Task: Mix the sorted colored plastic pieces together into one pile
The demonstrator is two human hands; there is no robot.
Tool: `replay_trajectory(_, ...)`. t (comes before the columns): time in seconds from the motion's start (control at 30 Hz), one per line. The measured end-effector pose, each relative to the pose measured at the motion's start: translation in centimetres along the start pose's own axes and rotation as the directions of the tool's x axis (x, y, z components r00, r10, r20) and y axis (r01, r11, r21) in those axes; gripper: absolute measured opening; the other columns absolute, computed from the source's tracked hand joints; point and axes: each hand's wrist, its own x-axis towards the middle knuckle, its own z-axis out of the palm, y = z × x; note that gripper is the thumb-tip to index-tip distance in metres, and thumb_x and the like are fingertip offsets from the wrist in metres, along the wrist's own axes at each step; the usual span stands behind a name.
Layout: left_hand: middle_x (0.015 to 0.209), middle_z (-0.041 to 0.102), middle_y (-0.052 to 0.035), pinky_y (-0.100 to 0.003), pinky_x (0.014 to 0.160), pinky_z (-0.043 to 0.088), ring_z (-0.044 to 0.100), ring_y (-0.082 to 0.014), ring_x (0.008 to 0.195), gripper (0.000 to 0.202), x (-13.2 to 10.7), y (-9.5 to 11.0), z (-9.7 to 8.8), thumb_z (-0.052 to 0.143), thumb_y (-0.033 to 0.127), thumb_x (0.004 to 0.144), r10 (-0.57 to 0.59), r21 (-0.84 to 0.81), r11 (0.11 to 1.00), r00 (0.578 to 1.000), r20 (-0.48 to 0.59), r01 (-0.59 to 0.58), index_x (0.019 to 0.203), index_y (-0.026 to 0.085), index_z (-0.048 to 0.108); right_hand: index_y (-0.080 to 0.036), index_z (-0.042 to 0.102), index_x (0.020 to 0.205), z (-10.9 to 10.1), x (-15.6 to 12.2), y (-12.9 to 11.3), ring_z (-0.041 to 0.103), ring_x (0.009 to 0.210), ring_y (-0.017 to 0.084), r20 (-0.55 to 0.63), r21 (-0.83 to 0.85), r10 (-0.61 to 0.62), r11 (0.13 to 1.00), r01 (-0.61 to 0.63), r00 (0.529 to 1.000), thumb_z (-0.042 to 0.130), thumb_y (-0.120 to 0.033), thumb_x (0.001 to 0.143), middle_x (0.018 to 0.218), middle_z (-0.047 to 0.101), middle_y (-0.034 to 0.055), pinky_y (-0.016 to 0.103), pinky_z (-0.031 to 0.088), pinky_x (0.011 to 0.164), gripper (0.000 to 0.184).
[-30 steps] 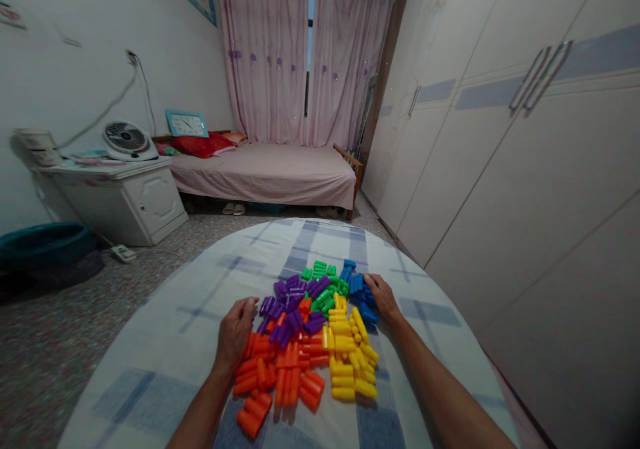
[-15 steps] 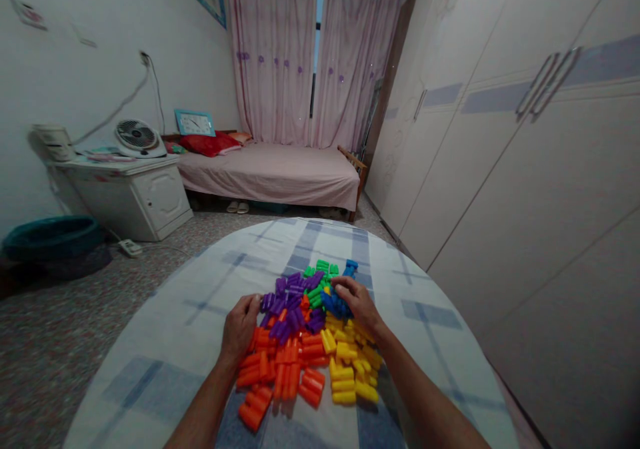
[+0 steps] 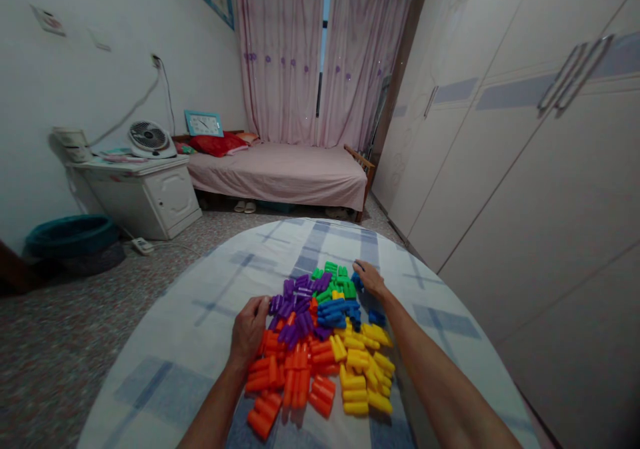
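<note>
My left hand (image 3: 249, 332): curled beside purple blocks (image 3: 303, 302), can't tell if pinching | my right hand (image 3: 371, 280): bent at blue blocks (image 3: 357, 282), can't tell if pinching | orange blocks (image 3: 300, 371), yellow blocks (image 3: 356, 361) nearer me on counter (image 3: 210, 289)

I am looking into a bedroom in a home: a pink-sheeted bed (image 3: 280, 169) with a red pillow (image 3: 216, 145) stands before drawn pink curtains (image 3: 280, 95), and pale slippers (image 3: 240, 207) sit under its edge. On my feed a tall white wardrobe (image 3: 480, 189) fills the right side, while at left I see a white bedside cabinet (image 3: 175, 199) carrying a small fan (image 3: 150, 137), plus a teal-rimmed wastebasket (image 3: 75, 235).
</note>
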Motion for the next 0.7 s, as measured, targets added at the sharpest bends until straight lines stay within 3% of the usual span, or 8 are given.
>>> replay_trajectory(0.13, 0.088, 0.07, -0.0053, -0.029, 0.078, 0.046, 0.061, -0.0198, 0.084, 0.044, -0.1, 0.2, -0.1, 0.037, 0.051, 0.086, 0.014, 0.025, 1.0, 1.0, -0.01, -0.014, 0.092, 0.018, 0.065, -0.025, 0.069, 0.085, 1.4, -0.9, -0.7, 0.058, 0.097, 0.021, 0.096, 0.022, -0.065, 0.998, 0.063, 0.993, 0.047, -0.046, 0.082, 0.095, 0.07, 0.0033, 0.035, 0.041, 0.09, 0.031)
replay_trajectory(0.3, 0.086, 0.069, -0.005, -0.028, 0.075, 0.046, 0.061, -0.0189, 0.082, 0.043, -0.2, 0.2, 0.0, 0.038, 0.05, 0.085, 0.006, 0.042, 0.999, 1.0, -0.016, -0.005, 0.091, 0.018, 0.065, -0.021, 0.068, 0.085, 2.1, -3.3, -2.9, 0.06, 0.088, 0.021, 0.144, 0.048, -0.135, 0.99, 0.129, 0.98, 0.041, -0.043, 0.085, 0.09, 0.069, 0.0052, 0.033, 0.043, 0.082, 0.035)
replay_trajectory(0.43, 0.088, 0.07, -0.0061, -0.028, 0.076, 0.046, 0.061, -0.0191, 0.083, 0.043, 0.0, -0.1, 0.0, 0.038, 0.05, 0.085, 0.02, 0.029, 0.999, 1.0, -0.013, -0.019, 0.091, 0.017, 0.065, -0.021, 0.065, 0.093, 1.7, -5.8, -4.9, 0.059, 0.083, 0.018, 0.179, 0.073, -0.21, 0.977, 0.2, 0.961, 0.048, -0.042, 0.083, 0.093, 0.066, 0.0034, 0.031, 0.044, 0.079, 0.029)
replay_trajectory(0.7, 0.089, 0.07, -0.0074, -0.029, 0.079, 0.046, 0.062, -0.0198, 0.085, 0.042, -0.1, -0.5, 0.2, 0.039, 0.049, 0.084, 0.035, 0.01, 0.999, 0.999, -0.018, -0.035, 0.09, 0.016, 0.065, -0.023, 0.06, 0.101, 0.5, -13.0, -8.4, 0.057, 0.095, 0.019, 0.189, 0.021, -0.485, 0.871, 0.49, 0.854, 0.052, -0.029, 0.086, 0.102, 0.062, 0.0047, 0.033, 0.042, 0.086, 0.019)
